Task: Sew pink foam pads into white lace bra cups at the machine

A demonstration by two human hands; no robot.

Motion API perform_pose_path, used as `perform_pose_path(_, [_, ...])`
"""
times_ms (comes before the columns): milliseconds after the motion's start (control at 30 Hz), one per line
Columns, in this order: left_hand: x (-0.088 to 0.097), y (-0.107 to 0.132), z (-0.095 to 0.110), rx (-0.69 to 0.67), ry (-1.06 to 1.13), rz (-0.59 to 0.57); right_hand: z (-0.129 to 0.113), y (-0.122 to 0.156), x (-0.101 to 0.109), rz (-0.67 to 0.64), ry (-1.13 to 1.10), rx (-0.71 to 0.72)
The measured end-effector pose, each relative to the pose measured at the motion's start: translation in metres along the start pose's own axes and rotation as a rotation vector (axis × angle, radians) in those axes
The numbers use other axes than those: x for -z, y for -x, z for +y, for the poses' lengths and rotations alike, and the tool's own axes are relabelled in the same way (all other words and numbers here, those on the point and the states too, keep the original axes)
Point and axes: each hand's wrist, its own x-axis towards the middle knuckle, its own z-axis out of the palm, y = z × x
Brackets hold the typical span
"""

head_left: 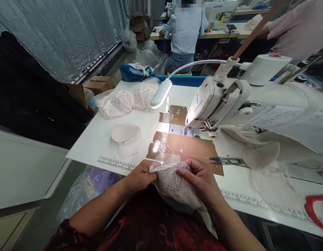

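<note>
A white lace bra cup [174, 183] is stretched between my two hands at the front edge of the sewing table. My left hand [140, 176] pinches its upper left edge. On the other side, the thumb and fingers of my right hand [200, 176] close on its upper right edge. Sheer fabric hangs below the lace. Just beyond my hands lies brown tape [187, 146] on the table, in front of the sewing machine's needle area [186, 130]. Thread snips [228, 161] rest to the right of my right hand.
Lace cups [118, 104] lie at the back left, with a plain padded cup [125, 134] nearer. More cup pieces [261, 153] and red-handled scissors [317, 211] are at right. A lamp [161, 93] arches over the table. Co-workers sit ahead, one in a light blue top [186, 29].
</note>
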Motion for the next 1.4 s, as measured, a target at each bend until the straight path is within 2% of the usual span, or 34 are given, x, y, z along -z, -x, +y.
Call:
perform_pose_path(167, [-0.001, 0.0, -0.002, -0.031, -0.068, 0.019, -0.002, -0.003, 0.001, -0.018, 0.104, 0.095])
perform_pose_path(300, [0.014, 0.004, -0.004, 0.103, 0.093, 0.086, 0.002, -0.001, 0.009, 0.052, 0.038, 0.101])
perform_pose_path(367, [0.023, 0.006, 0.0, 0.112, 0.069, 0.157, 0.002, 0.0, 0.011, 0.095, 0.066, 0.124])
perform_pose_path(433, [0.028, 0.009, 0.008, -0.014, -0.091, 0.251, 0.0, 0.001, 0.01, 0.096, 0.13, 0.126])
perform_pose_path(500, [0.027, 0.011, 0.018, -0.194, -0.296, 0.29, -0.003, 0.001, 0.006, 0.059, 0.193, 0.106])
perform_pose_path(567, [0.021, 0.012, 0.027, -0.298, -0.456, 0.235, -0.005, 0.001, 0.001, 0.014, 0.239, 0.091])
perform_pose_path(600, [0.018, 0.011, 0.03, -0.303, -0.506, 0.195, -0.006, 0.002, -0.002, -0.004, 0.26, 0.093])
perform_pose_path(700, [0.009, 0.005, 0.033, -0.212, -0.559, 0.088, -0.008, 0.002, -0.007, -0.028, 0.33, 0.147])
perform_pose_path(867, [0.002, -0.005, 0.029, -0.137, -0.441, -0.05, -0.011, 0.004, -0.007, 0.125, 0.515, 0.403])
perform_pose_path(967, [0.001, -0.006, 0.029, -0.121, -0.391, -0.057, -0.012, 0.004, -0.006, 0.187, 0.571, 0.455])
perform_pose_path(1233, [0.002, -0.01, 0.031, -0.092, -0.367, -0.056, -0.012, 0.004, -0.008, 0.162, 0.57, 0.443])
perform_pose_path(1400, [0.0, -0.015, 0.031, -0.118, -0.391, -0.036, -0.011, 0.002, -0.005, 0.135, 0.501, 0.336])
